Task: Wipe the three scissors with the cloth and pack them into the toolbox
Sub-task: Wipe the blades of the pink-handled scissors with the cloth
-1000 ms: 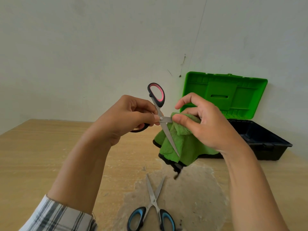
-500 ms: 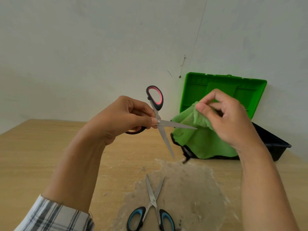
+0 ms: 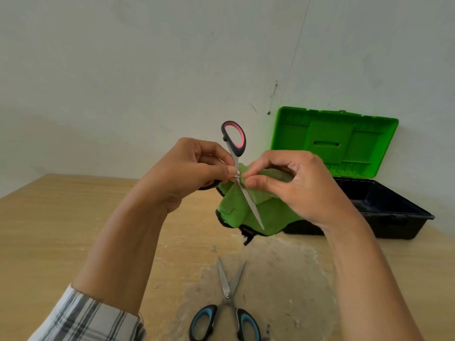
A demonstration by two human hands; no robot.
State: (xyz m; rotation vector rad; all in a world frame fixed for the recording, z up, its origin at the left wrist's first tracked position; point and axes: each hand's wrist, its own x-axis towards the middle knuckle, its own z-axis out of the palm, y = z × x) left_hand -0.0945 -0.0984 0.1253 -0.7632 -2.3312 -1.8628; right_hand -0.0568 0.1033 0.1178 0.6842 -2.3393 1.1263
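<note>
Green microfibre cloth with a dark hem is pinched in the right hand, thumb and forefinger pressing it onto the pink-and-black-handled steel scissors right at the pivot. The left hand grips that pair at the pivot too, so the hands sit close together. The blades are spread, the free one pointing toward five o'clock across the cloth.

The step in hand looks like wiping this pair. The next move calls for drawing the cloth out along the covered blade to its tip, with fingers kept off the edge.

At six o'clock, on the pale wooden table, lies a blue-and-black-handled pair, open in a V and seemingly awaiting its turn. The black toolbox with its green lid raised waits at three o'clock, and nothing appears to block the way. A third pair is not in view.
</note>
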